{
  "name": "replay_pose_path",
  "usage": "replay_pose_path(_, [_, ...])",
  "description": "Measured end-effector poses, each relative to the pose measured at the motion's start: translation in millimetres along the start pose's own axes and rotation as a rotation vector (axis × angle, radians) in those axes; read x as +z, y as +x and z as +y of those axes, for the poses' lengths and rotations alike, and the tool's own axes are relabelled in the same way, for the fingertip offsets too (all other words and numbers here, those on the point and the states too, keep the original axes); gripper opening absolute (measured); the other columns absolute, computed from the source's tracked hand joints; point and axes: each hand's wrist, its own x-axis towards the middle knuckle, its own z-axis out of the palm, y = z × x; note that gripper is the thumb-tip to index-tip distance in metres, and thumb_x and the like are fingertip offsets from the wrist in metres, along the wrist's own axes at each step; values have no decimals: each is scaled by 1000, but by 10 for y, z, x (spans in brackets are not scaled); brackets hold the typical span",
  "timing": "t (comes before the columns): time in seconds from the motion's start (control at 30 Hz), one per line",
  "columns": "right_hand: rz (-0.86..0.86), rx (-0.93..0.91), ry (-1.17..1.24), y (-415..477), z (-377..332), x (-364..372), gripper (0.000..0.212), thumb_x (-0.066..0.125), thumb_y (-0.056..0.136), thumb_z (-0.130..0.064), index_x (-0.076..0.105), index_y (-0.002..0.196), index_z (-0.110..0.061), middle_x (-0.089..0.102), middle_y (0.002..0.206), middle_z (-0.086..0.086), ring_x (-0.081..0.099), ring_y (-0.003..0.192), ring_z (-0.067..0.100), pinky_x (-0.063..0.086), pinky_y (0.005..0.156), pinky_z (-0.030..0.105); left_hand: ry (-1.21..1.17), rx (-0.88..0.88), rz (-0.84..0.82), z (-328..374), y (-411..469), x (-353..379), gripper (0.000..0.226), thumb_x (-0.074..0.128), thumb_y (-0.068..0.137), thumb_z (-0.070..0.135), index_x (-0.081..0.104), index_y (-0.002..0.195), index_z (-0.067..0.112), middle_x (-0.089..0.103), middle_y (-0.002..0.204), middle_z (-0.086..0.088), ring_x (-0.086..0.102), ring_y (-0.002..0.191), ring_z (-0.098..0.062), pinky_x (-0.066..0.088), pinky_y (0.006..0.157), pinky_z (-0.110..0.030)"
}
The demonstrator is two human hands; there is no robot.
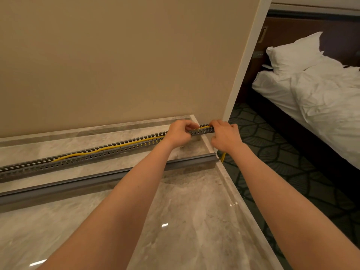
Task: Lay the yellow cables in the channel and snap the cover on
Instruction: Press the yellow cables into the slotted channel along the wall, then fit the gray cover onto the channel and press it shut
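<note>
Both our forearms reach over the table [185, 221]; left hand [180, 133] & right hand [227, 136] fingers pinching yellow cables [116, 146] into slotted channel [93, 155] at its right end. Cable's light, springy; channel teeth flex. Cover [97, 178] lies just beside

Both bare forearms reach toward one o'clock, wrists level. The left hand [179, 133] curls knuckles-up, fingers pinched; the right hand [226, 136], just beside at three o'clock, likewise.

Warm, dim light; glare on glossy tabletop [194, 221]; wide-angle edge bending.
</note>
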Motion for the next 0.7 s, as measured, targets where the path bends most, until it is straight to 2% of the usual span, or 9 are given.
replay_pose_path(0.13, [-102,43,-30,-47,-43,-54,57,51,82,-18,39,138,-18,45,136,9,39,128,30,28,106,49,108,21,-31,34,-74,-46,44,46,83,-10,64,120,8,65,121,-12,60,112,-26,44,90,-22])
replay_pose_path(0.27, [-178,99,-48,-94,-83,-123,63,50,85,-21,31,145,-21,31,142,14,26,134,34,23,111,49,358,86,-141,-12,-165,-145,40,55,89,9,56,129,12,55,126,-16,50,119,-30,38,95,-27])
replay_pose_path(0.33, [-176,92,-29,-127,-114,-101,64,51,86,-21,28,145,-18,27,144,15,24,136,34,23,111,48,408,120,-163,8,-253,-223,37,59,90,24,58,125,14,53,123,-14,49,117,-26,36,96,-27])
replay_pose_path(0.4, [-138,53,34,-165,-137,-106,62,51,85,-16,31,144,-17,28,145,14,25,136,33,23,111,47,463,155,-220,47,-357,-314,36,63,86,40,64,112,16,53,110,-9,52,107,-22,40,94,-30])
replay_pose_path(0.47, [-63,3,147,-192,-147,-136,54,52,81,-11,44,134,-17,38,138,12,34,130,31,29,108,43,533,126,-352,63,-446,-408,42,67,78,51,65,102,17,55,97,-2,54,93,-20,44,83,-31])
replay_pose_path(0.53, [-51,-13,357,-209,-200,-174,39,53,79,-5,60,117,-14,54,119,11,50,110,26,42,94,36,629,30,-506,57,-519,-477,50,70,74,55,62,106,16,58,96,0,55,93,-20,42,79,-29])
replay_pose_path(0.6, [-237,-6,659,-271,-316,-166,26,56,81,1,67,102,-10,62,92,6,54,87,18,46,78,29,727,-28,-575,10,-581,-491,52,68,77,53,59,113,16,60,107,-3,56,103,-23,42,84,-30])
replay_pose_path(0.63, [-350,-21,748,-304,-379,-151,22,59,81,1,68,97,-10,61,83,1,53,83,15,45,75,26,756,-23,-571,-16,-606,-476,48,64,81,49,58,115,15,61,113,-5,56,106,-25,43,85,-31])
replay_pose_path(0.7, [-504,-95,691,-318,-460,-66,16,69,77,-11,68,90,-20,61,84,-3,54,87,14,43,82,27,776,1,-537,-49,-670,-424,38,54,90,40,55,115,12,61,118,-12,57,106,-29,43,83,-31])
